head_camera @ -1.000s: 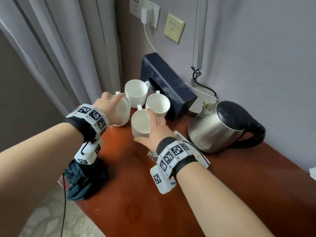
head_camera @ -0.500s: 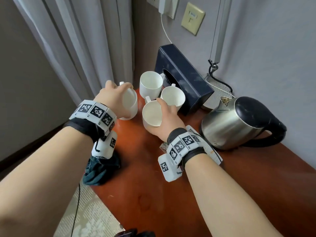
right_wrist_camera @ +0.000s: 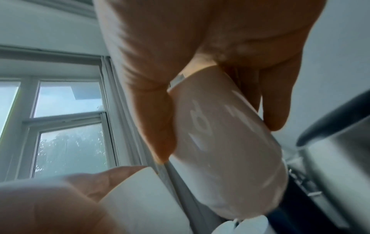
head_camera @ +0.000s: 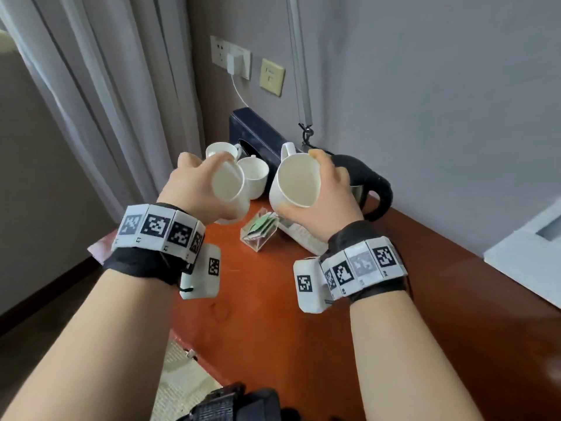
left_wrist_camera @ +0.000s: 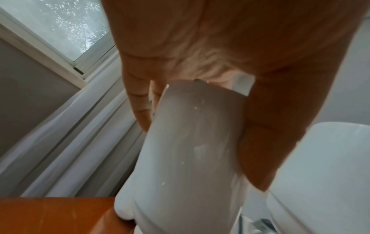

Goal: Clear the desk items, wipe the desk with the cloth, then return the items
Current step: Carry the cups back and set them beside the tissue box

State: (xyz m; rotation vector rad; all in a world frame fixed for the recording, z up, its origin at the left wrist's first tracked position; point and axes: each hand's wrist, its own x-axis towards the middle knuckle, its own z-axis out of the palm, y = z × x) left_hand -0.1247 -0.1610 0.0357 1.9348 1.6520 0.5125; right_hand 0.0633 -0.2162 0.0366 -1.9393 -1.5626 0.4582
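Note:
My left hand [head_camera: 197,189] grips a white mug [head_camera: 229,189] by its wall, lifted above the red-brown desk [head_camera: 261,314]. The left wrist view shows the same mug [left_wrist_camera: 190,150] between thumb and fingers. My right hand [head_camera: 324,196] holds a second white mug [head_camera: 296,185] in the air; in the right wrist view that mug [right_wrist_camera: 226,150] sits between fingers and thumb. Two more white mugs [head_camera: 253,176] stand at the desk's back left corner.
A dark blue tissue box [head_camera: 258,132] stands against the wall, and a steel kettle with a black handle [head_camera: 373,183] is partly hidden by my right hand. A clear holder of sachets [head_camera: 259,230] and a white card [head_camera: 306,238] lie mid-desk. Curtains [head_camera: 106,101] hang left.
Both hands have lifted their mugs off the desk and drawn them towards me. The sachet holder has come into view below them.

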